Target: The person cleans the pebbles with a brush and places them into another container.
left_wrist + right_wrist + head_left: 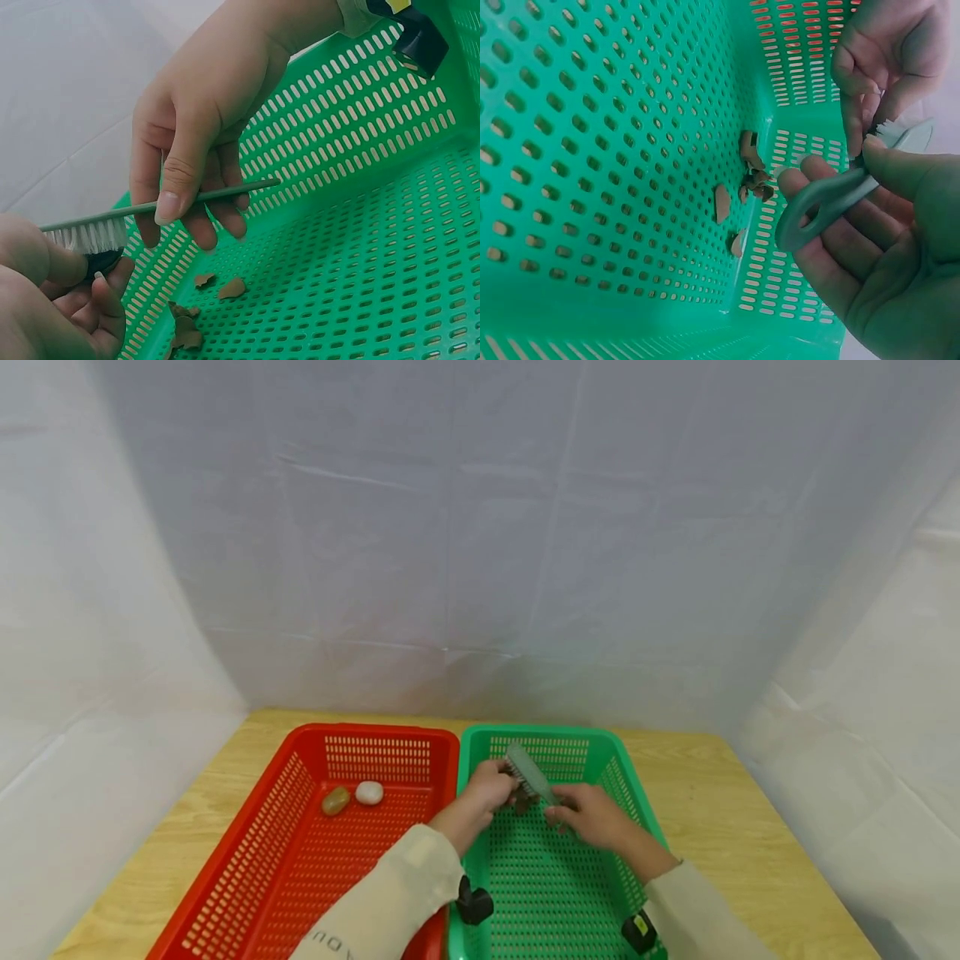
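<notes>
My right hand (592, 814) pinches the handle of a grey-green brush (531, 771) with pale bristles. In the right wrist view the handle end, with a slot in it, lies across its fingers. My left hand (491, 787) holds a small, dark, smooth object (105, 262) right under the bristles (94, 234); its fingers hide most of it. Both hands are over the far part of a green basket (551, 877). Below them, several brown, curved, broken pieces (186, 335) lie on the basket floor near its far wall.
Close on the left stands a red basket (330, 881) with a brown stone (335, 801) and a white stone (369, 792) towards its back. Both baskets are on a wooden table (720, 827), with pale sheeting (450, 527) behind and at the sides.
</notes>
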Motion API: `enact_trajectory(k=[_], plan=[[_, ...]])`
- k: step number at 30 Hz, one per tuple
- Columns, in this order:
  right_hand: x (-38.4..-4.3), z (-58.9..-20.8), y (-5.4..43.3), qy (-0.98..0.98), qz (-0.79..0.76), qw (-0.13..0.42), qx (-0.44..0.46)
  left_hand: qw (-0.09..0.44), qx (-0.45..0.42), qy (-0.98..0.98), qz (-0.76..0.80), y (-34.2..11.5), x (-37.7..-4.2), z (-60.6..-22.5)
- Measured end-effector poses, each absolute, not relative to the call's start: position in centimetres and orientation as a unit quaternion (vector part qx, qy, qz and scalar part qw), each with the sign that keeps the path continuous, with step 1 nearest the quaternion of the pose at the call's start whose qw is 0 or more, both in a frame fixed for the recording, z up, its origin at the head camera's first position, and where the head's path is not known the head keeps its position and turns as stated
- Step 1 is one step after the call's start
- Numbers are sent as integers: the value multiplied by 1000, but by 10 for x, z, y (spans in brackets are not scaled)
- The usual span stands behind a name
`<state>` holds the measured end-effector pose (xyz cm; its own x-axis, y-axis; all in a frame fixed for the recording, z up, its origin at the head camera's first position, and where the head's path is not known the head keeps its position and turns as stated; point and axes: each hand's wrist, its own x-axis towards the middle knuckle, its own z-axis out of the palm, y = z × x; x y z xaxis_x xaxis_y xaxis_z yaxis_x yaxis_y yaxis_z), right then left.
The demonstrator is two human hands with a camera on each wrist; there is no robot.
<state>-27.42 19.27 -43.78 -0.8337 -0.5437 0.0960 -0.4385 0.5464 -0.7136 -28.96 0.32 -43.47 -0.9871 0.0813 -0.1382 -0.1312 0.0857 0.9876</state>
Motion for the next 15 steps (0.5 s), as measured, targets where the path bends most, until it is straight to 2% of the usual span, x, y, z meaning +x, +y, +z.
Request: enact_trajectory(k=[8,15], plan=[[-273,-440,193,887,-386,59,-247,81,-16,722,687,3,-289,-434],[-272,-440,189,915,-380,35,-130,93,-20,724,683,3,-289,-433]])
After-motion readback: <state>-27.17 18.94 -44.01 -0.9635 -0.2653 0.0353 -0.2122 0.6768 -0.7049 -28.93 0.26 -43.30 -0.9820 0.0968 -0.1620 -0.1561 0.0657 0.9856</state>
